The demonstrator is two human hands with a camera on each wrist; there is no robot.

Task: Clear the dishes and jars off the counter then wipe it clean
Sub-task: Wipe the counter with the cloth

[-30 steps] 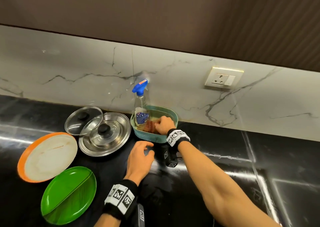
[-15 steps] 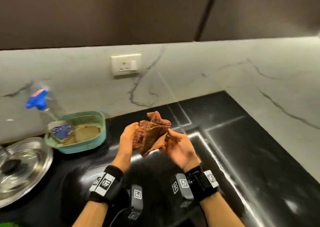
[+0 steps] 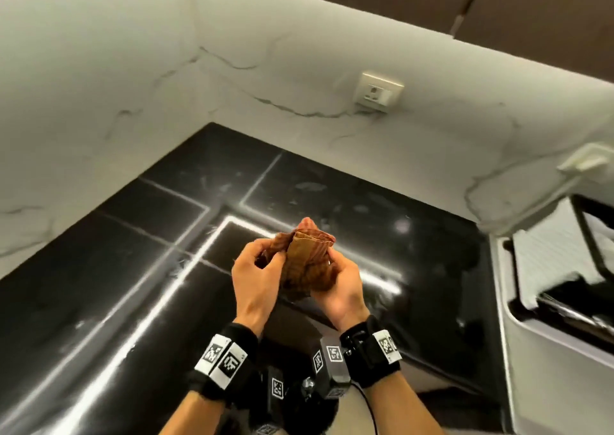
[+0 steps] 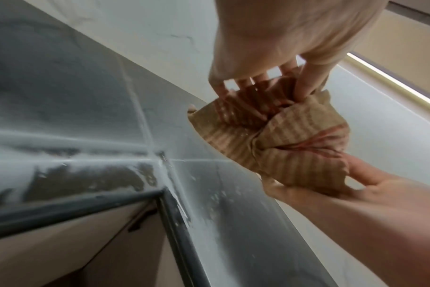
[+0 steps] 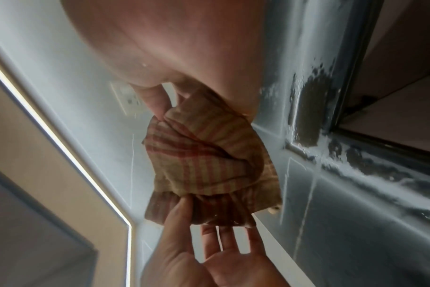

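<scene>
A crumpled cloth [image 3: 309,261] with brown and red stripes hangs above the black counter [image 3: 133,268], near its inner corner. My left hand [image 3: 255,268] pinches the cloth's left side between thumb and fingers. Cupped under its right side, my right hand [image 3: 342,285] grips it with curled fingers. The left wrist view has the cloth [image 4: 282,139] bunched between my left hand [image 4: 270,91] above and my right hand [image 4: 356,184] below. In the right wrist view my right hand [image 5: 184,101] holds the cloth [image 5: 209,161] from above, and my left hand [image 5: 209,233] pinches its lower edge. No dishes or jars are in view.
White marble backsplash walls meet at the counter's far corner, with a wall socket [image 3: 378,93] on the right wall. A white appliance [image 3: 548,268] stands at the counter's right end. Faint smears [image 3: 309,185] mark the counter near the corner.
My right hand lifted the cloth out of the teal basket and my left hand joined it. The view swung right, away from the lids, plates and spray bottle, to the counter corner.
</scene>
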